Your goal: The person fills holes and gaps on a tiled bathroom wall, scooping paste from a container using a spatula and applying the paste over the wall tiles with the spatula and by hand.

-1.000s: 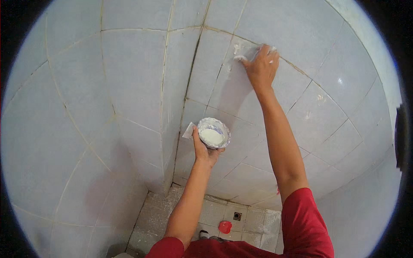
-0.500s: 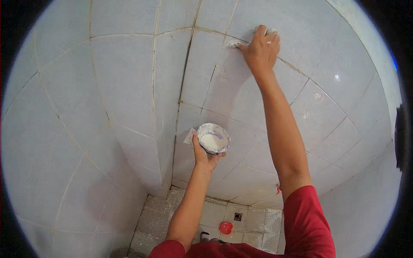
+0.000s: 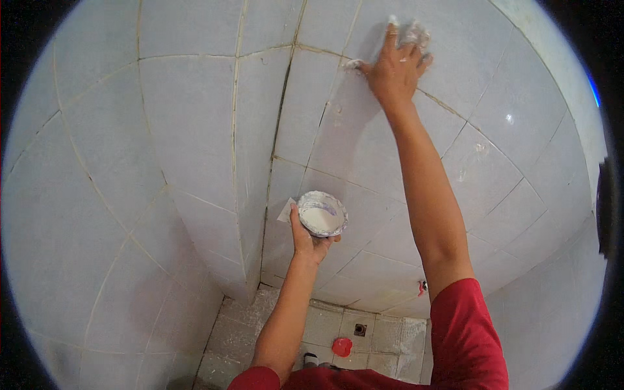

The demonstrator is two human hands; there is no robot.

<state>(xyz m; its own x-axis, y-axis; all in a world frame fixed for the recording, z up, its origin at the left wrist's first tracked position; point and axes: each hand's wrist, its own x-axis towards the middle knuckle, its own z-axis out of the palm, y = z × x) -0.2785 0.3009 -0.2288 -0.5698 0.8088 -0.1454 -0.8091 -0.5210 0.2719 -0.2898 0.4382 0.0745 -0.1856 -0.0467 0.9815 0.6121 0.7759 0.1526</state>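
Observation:
My left hand (image 3: 311, 242) holds a round bowl (image 3: 343, 224) from below, its thumb along the left side. White paste (image 3: 320, 220) lies inside the bowl and is crusted over the rim. A small pale flat card (image 3: 286, 210) sticks out between the thumb and the bowl. Up on the tiled wall (image 3: 364, 143), my right hand (image 3: 398, 71) lies with its fingers spread and white paste on the fingertips. A white smear (image 3: 416, 36) shows on the tile around those fingers, and a smaller dab (image 3: 353, 64) sits by the thumb at a tile joint.
A wall corner (image 3: 281, 117) with a dark gap runs down left of the bowl. Low on the wall is a red-handled tap (image 3: 422, 286). On the tiled floor stand a red dish (image 3: 342, 346) and a square drain (image 3: 360, 329). A dark object (image 3: 604, 208) is at the right edge.
My right hand has gone from bent fingers to spread ones and slid slightly up the wall. More white smear shows by its fingertips. The left hand and bowl are almost unmoved.

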